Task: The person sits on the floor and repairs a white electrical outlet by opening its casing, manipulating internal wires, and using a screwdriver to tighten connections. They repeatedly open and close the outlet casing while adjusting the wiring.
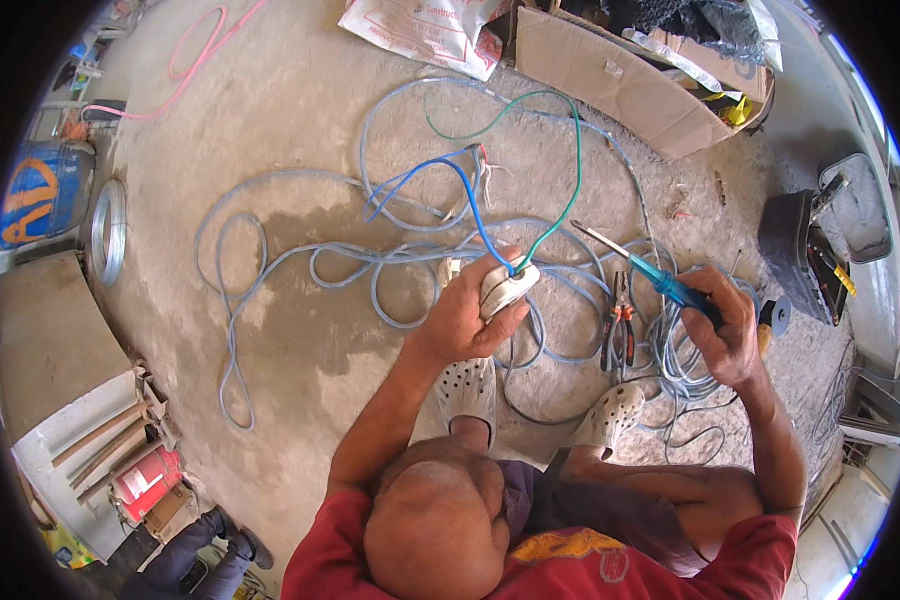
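My left hand (pixel 462 315) grips a rounded white electrical fitting (pixel 506 292) between thumb and fingers. A blue wire (pixel 473 195) and a green wire (pixel 578 165) run into the fitting's top and arc away over the floor. In my right hand (pixel 727 328) is a screwdriver (pixel 664 281) with a blue handle, its shaft pointing up and left toward the fitting, apart from it. Pliers (pixel 621 325) with black and orange handles lie on the floor between my hands. Loops of grey-blue cable (pixel 320 247) spread beneath and around both hands.
A cardboard box (pixel 620 85) and a white sack (pixel 420 35) stand at the far side. On the right is a black toolbox (pixel 792 250). To the left are a blue drum (pixel 55 190) and a metal wire coil (pixel 108 232). Another person's legs (pixel 175 570) show lower left.
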Motion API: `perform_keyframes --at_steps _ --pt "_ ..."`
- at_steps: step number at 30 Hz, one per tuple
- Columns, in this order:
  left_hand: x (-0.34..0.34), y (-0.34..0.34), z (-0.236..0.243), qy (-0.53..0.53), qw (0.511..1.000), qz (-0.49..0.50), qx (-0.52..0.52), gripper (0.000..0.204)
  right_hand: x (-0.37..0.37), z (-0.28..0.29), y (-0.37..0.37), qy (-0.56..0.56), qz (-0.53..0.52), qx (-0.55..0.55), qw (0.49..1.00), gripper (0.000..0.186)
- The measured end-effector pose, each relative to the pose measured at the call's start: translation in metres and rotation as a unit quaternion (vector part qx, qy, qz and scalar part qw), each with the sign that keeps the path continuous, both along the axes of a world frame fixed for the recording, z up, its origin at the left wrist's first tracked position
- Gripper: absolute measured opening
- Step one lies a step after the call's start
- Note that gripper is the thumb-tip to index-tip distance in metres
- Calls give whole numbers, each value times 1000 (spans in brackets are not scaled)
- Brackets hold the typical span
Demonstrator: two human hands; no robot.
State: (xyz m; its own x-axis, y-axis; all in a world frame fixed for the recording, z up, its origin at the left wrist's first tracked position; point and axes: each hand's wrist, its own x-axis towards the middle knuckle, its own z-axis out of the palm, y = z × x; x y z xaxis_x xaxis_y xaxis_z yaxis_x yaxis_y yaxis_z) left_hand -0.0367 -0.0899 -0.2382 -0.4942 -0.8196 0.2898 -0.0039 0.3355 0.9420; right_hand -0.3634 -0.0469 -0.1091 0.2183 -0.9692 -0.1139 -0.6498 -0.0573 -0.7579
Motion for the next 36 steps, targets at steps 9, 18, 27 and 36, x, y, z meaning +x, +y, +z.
perform_keyframes --at_steps 9,18,27,36 --pt "-15 -16 21 236 947 43 214 44 16 24 7 6 24 -27 999 30" --pt "-25 -19 38 214 941 50 258 43 42 41 12 1 42 -54 998 36" --pt "-32 -13 45 202 931 53 298 42 50 45 17 20 46 -85 995 40" --pt "-32 -12 49 192 932 57 301 47 59 51 20 54 52 -111 991 40"
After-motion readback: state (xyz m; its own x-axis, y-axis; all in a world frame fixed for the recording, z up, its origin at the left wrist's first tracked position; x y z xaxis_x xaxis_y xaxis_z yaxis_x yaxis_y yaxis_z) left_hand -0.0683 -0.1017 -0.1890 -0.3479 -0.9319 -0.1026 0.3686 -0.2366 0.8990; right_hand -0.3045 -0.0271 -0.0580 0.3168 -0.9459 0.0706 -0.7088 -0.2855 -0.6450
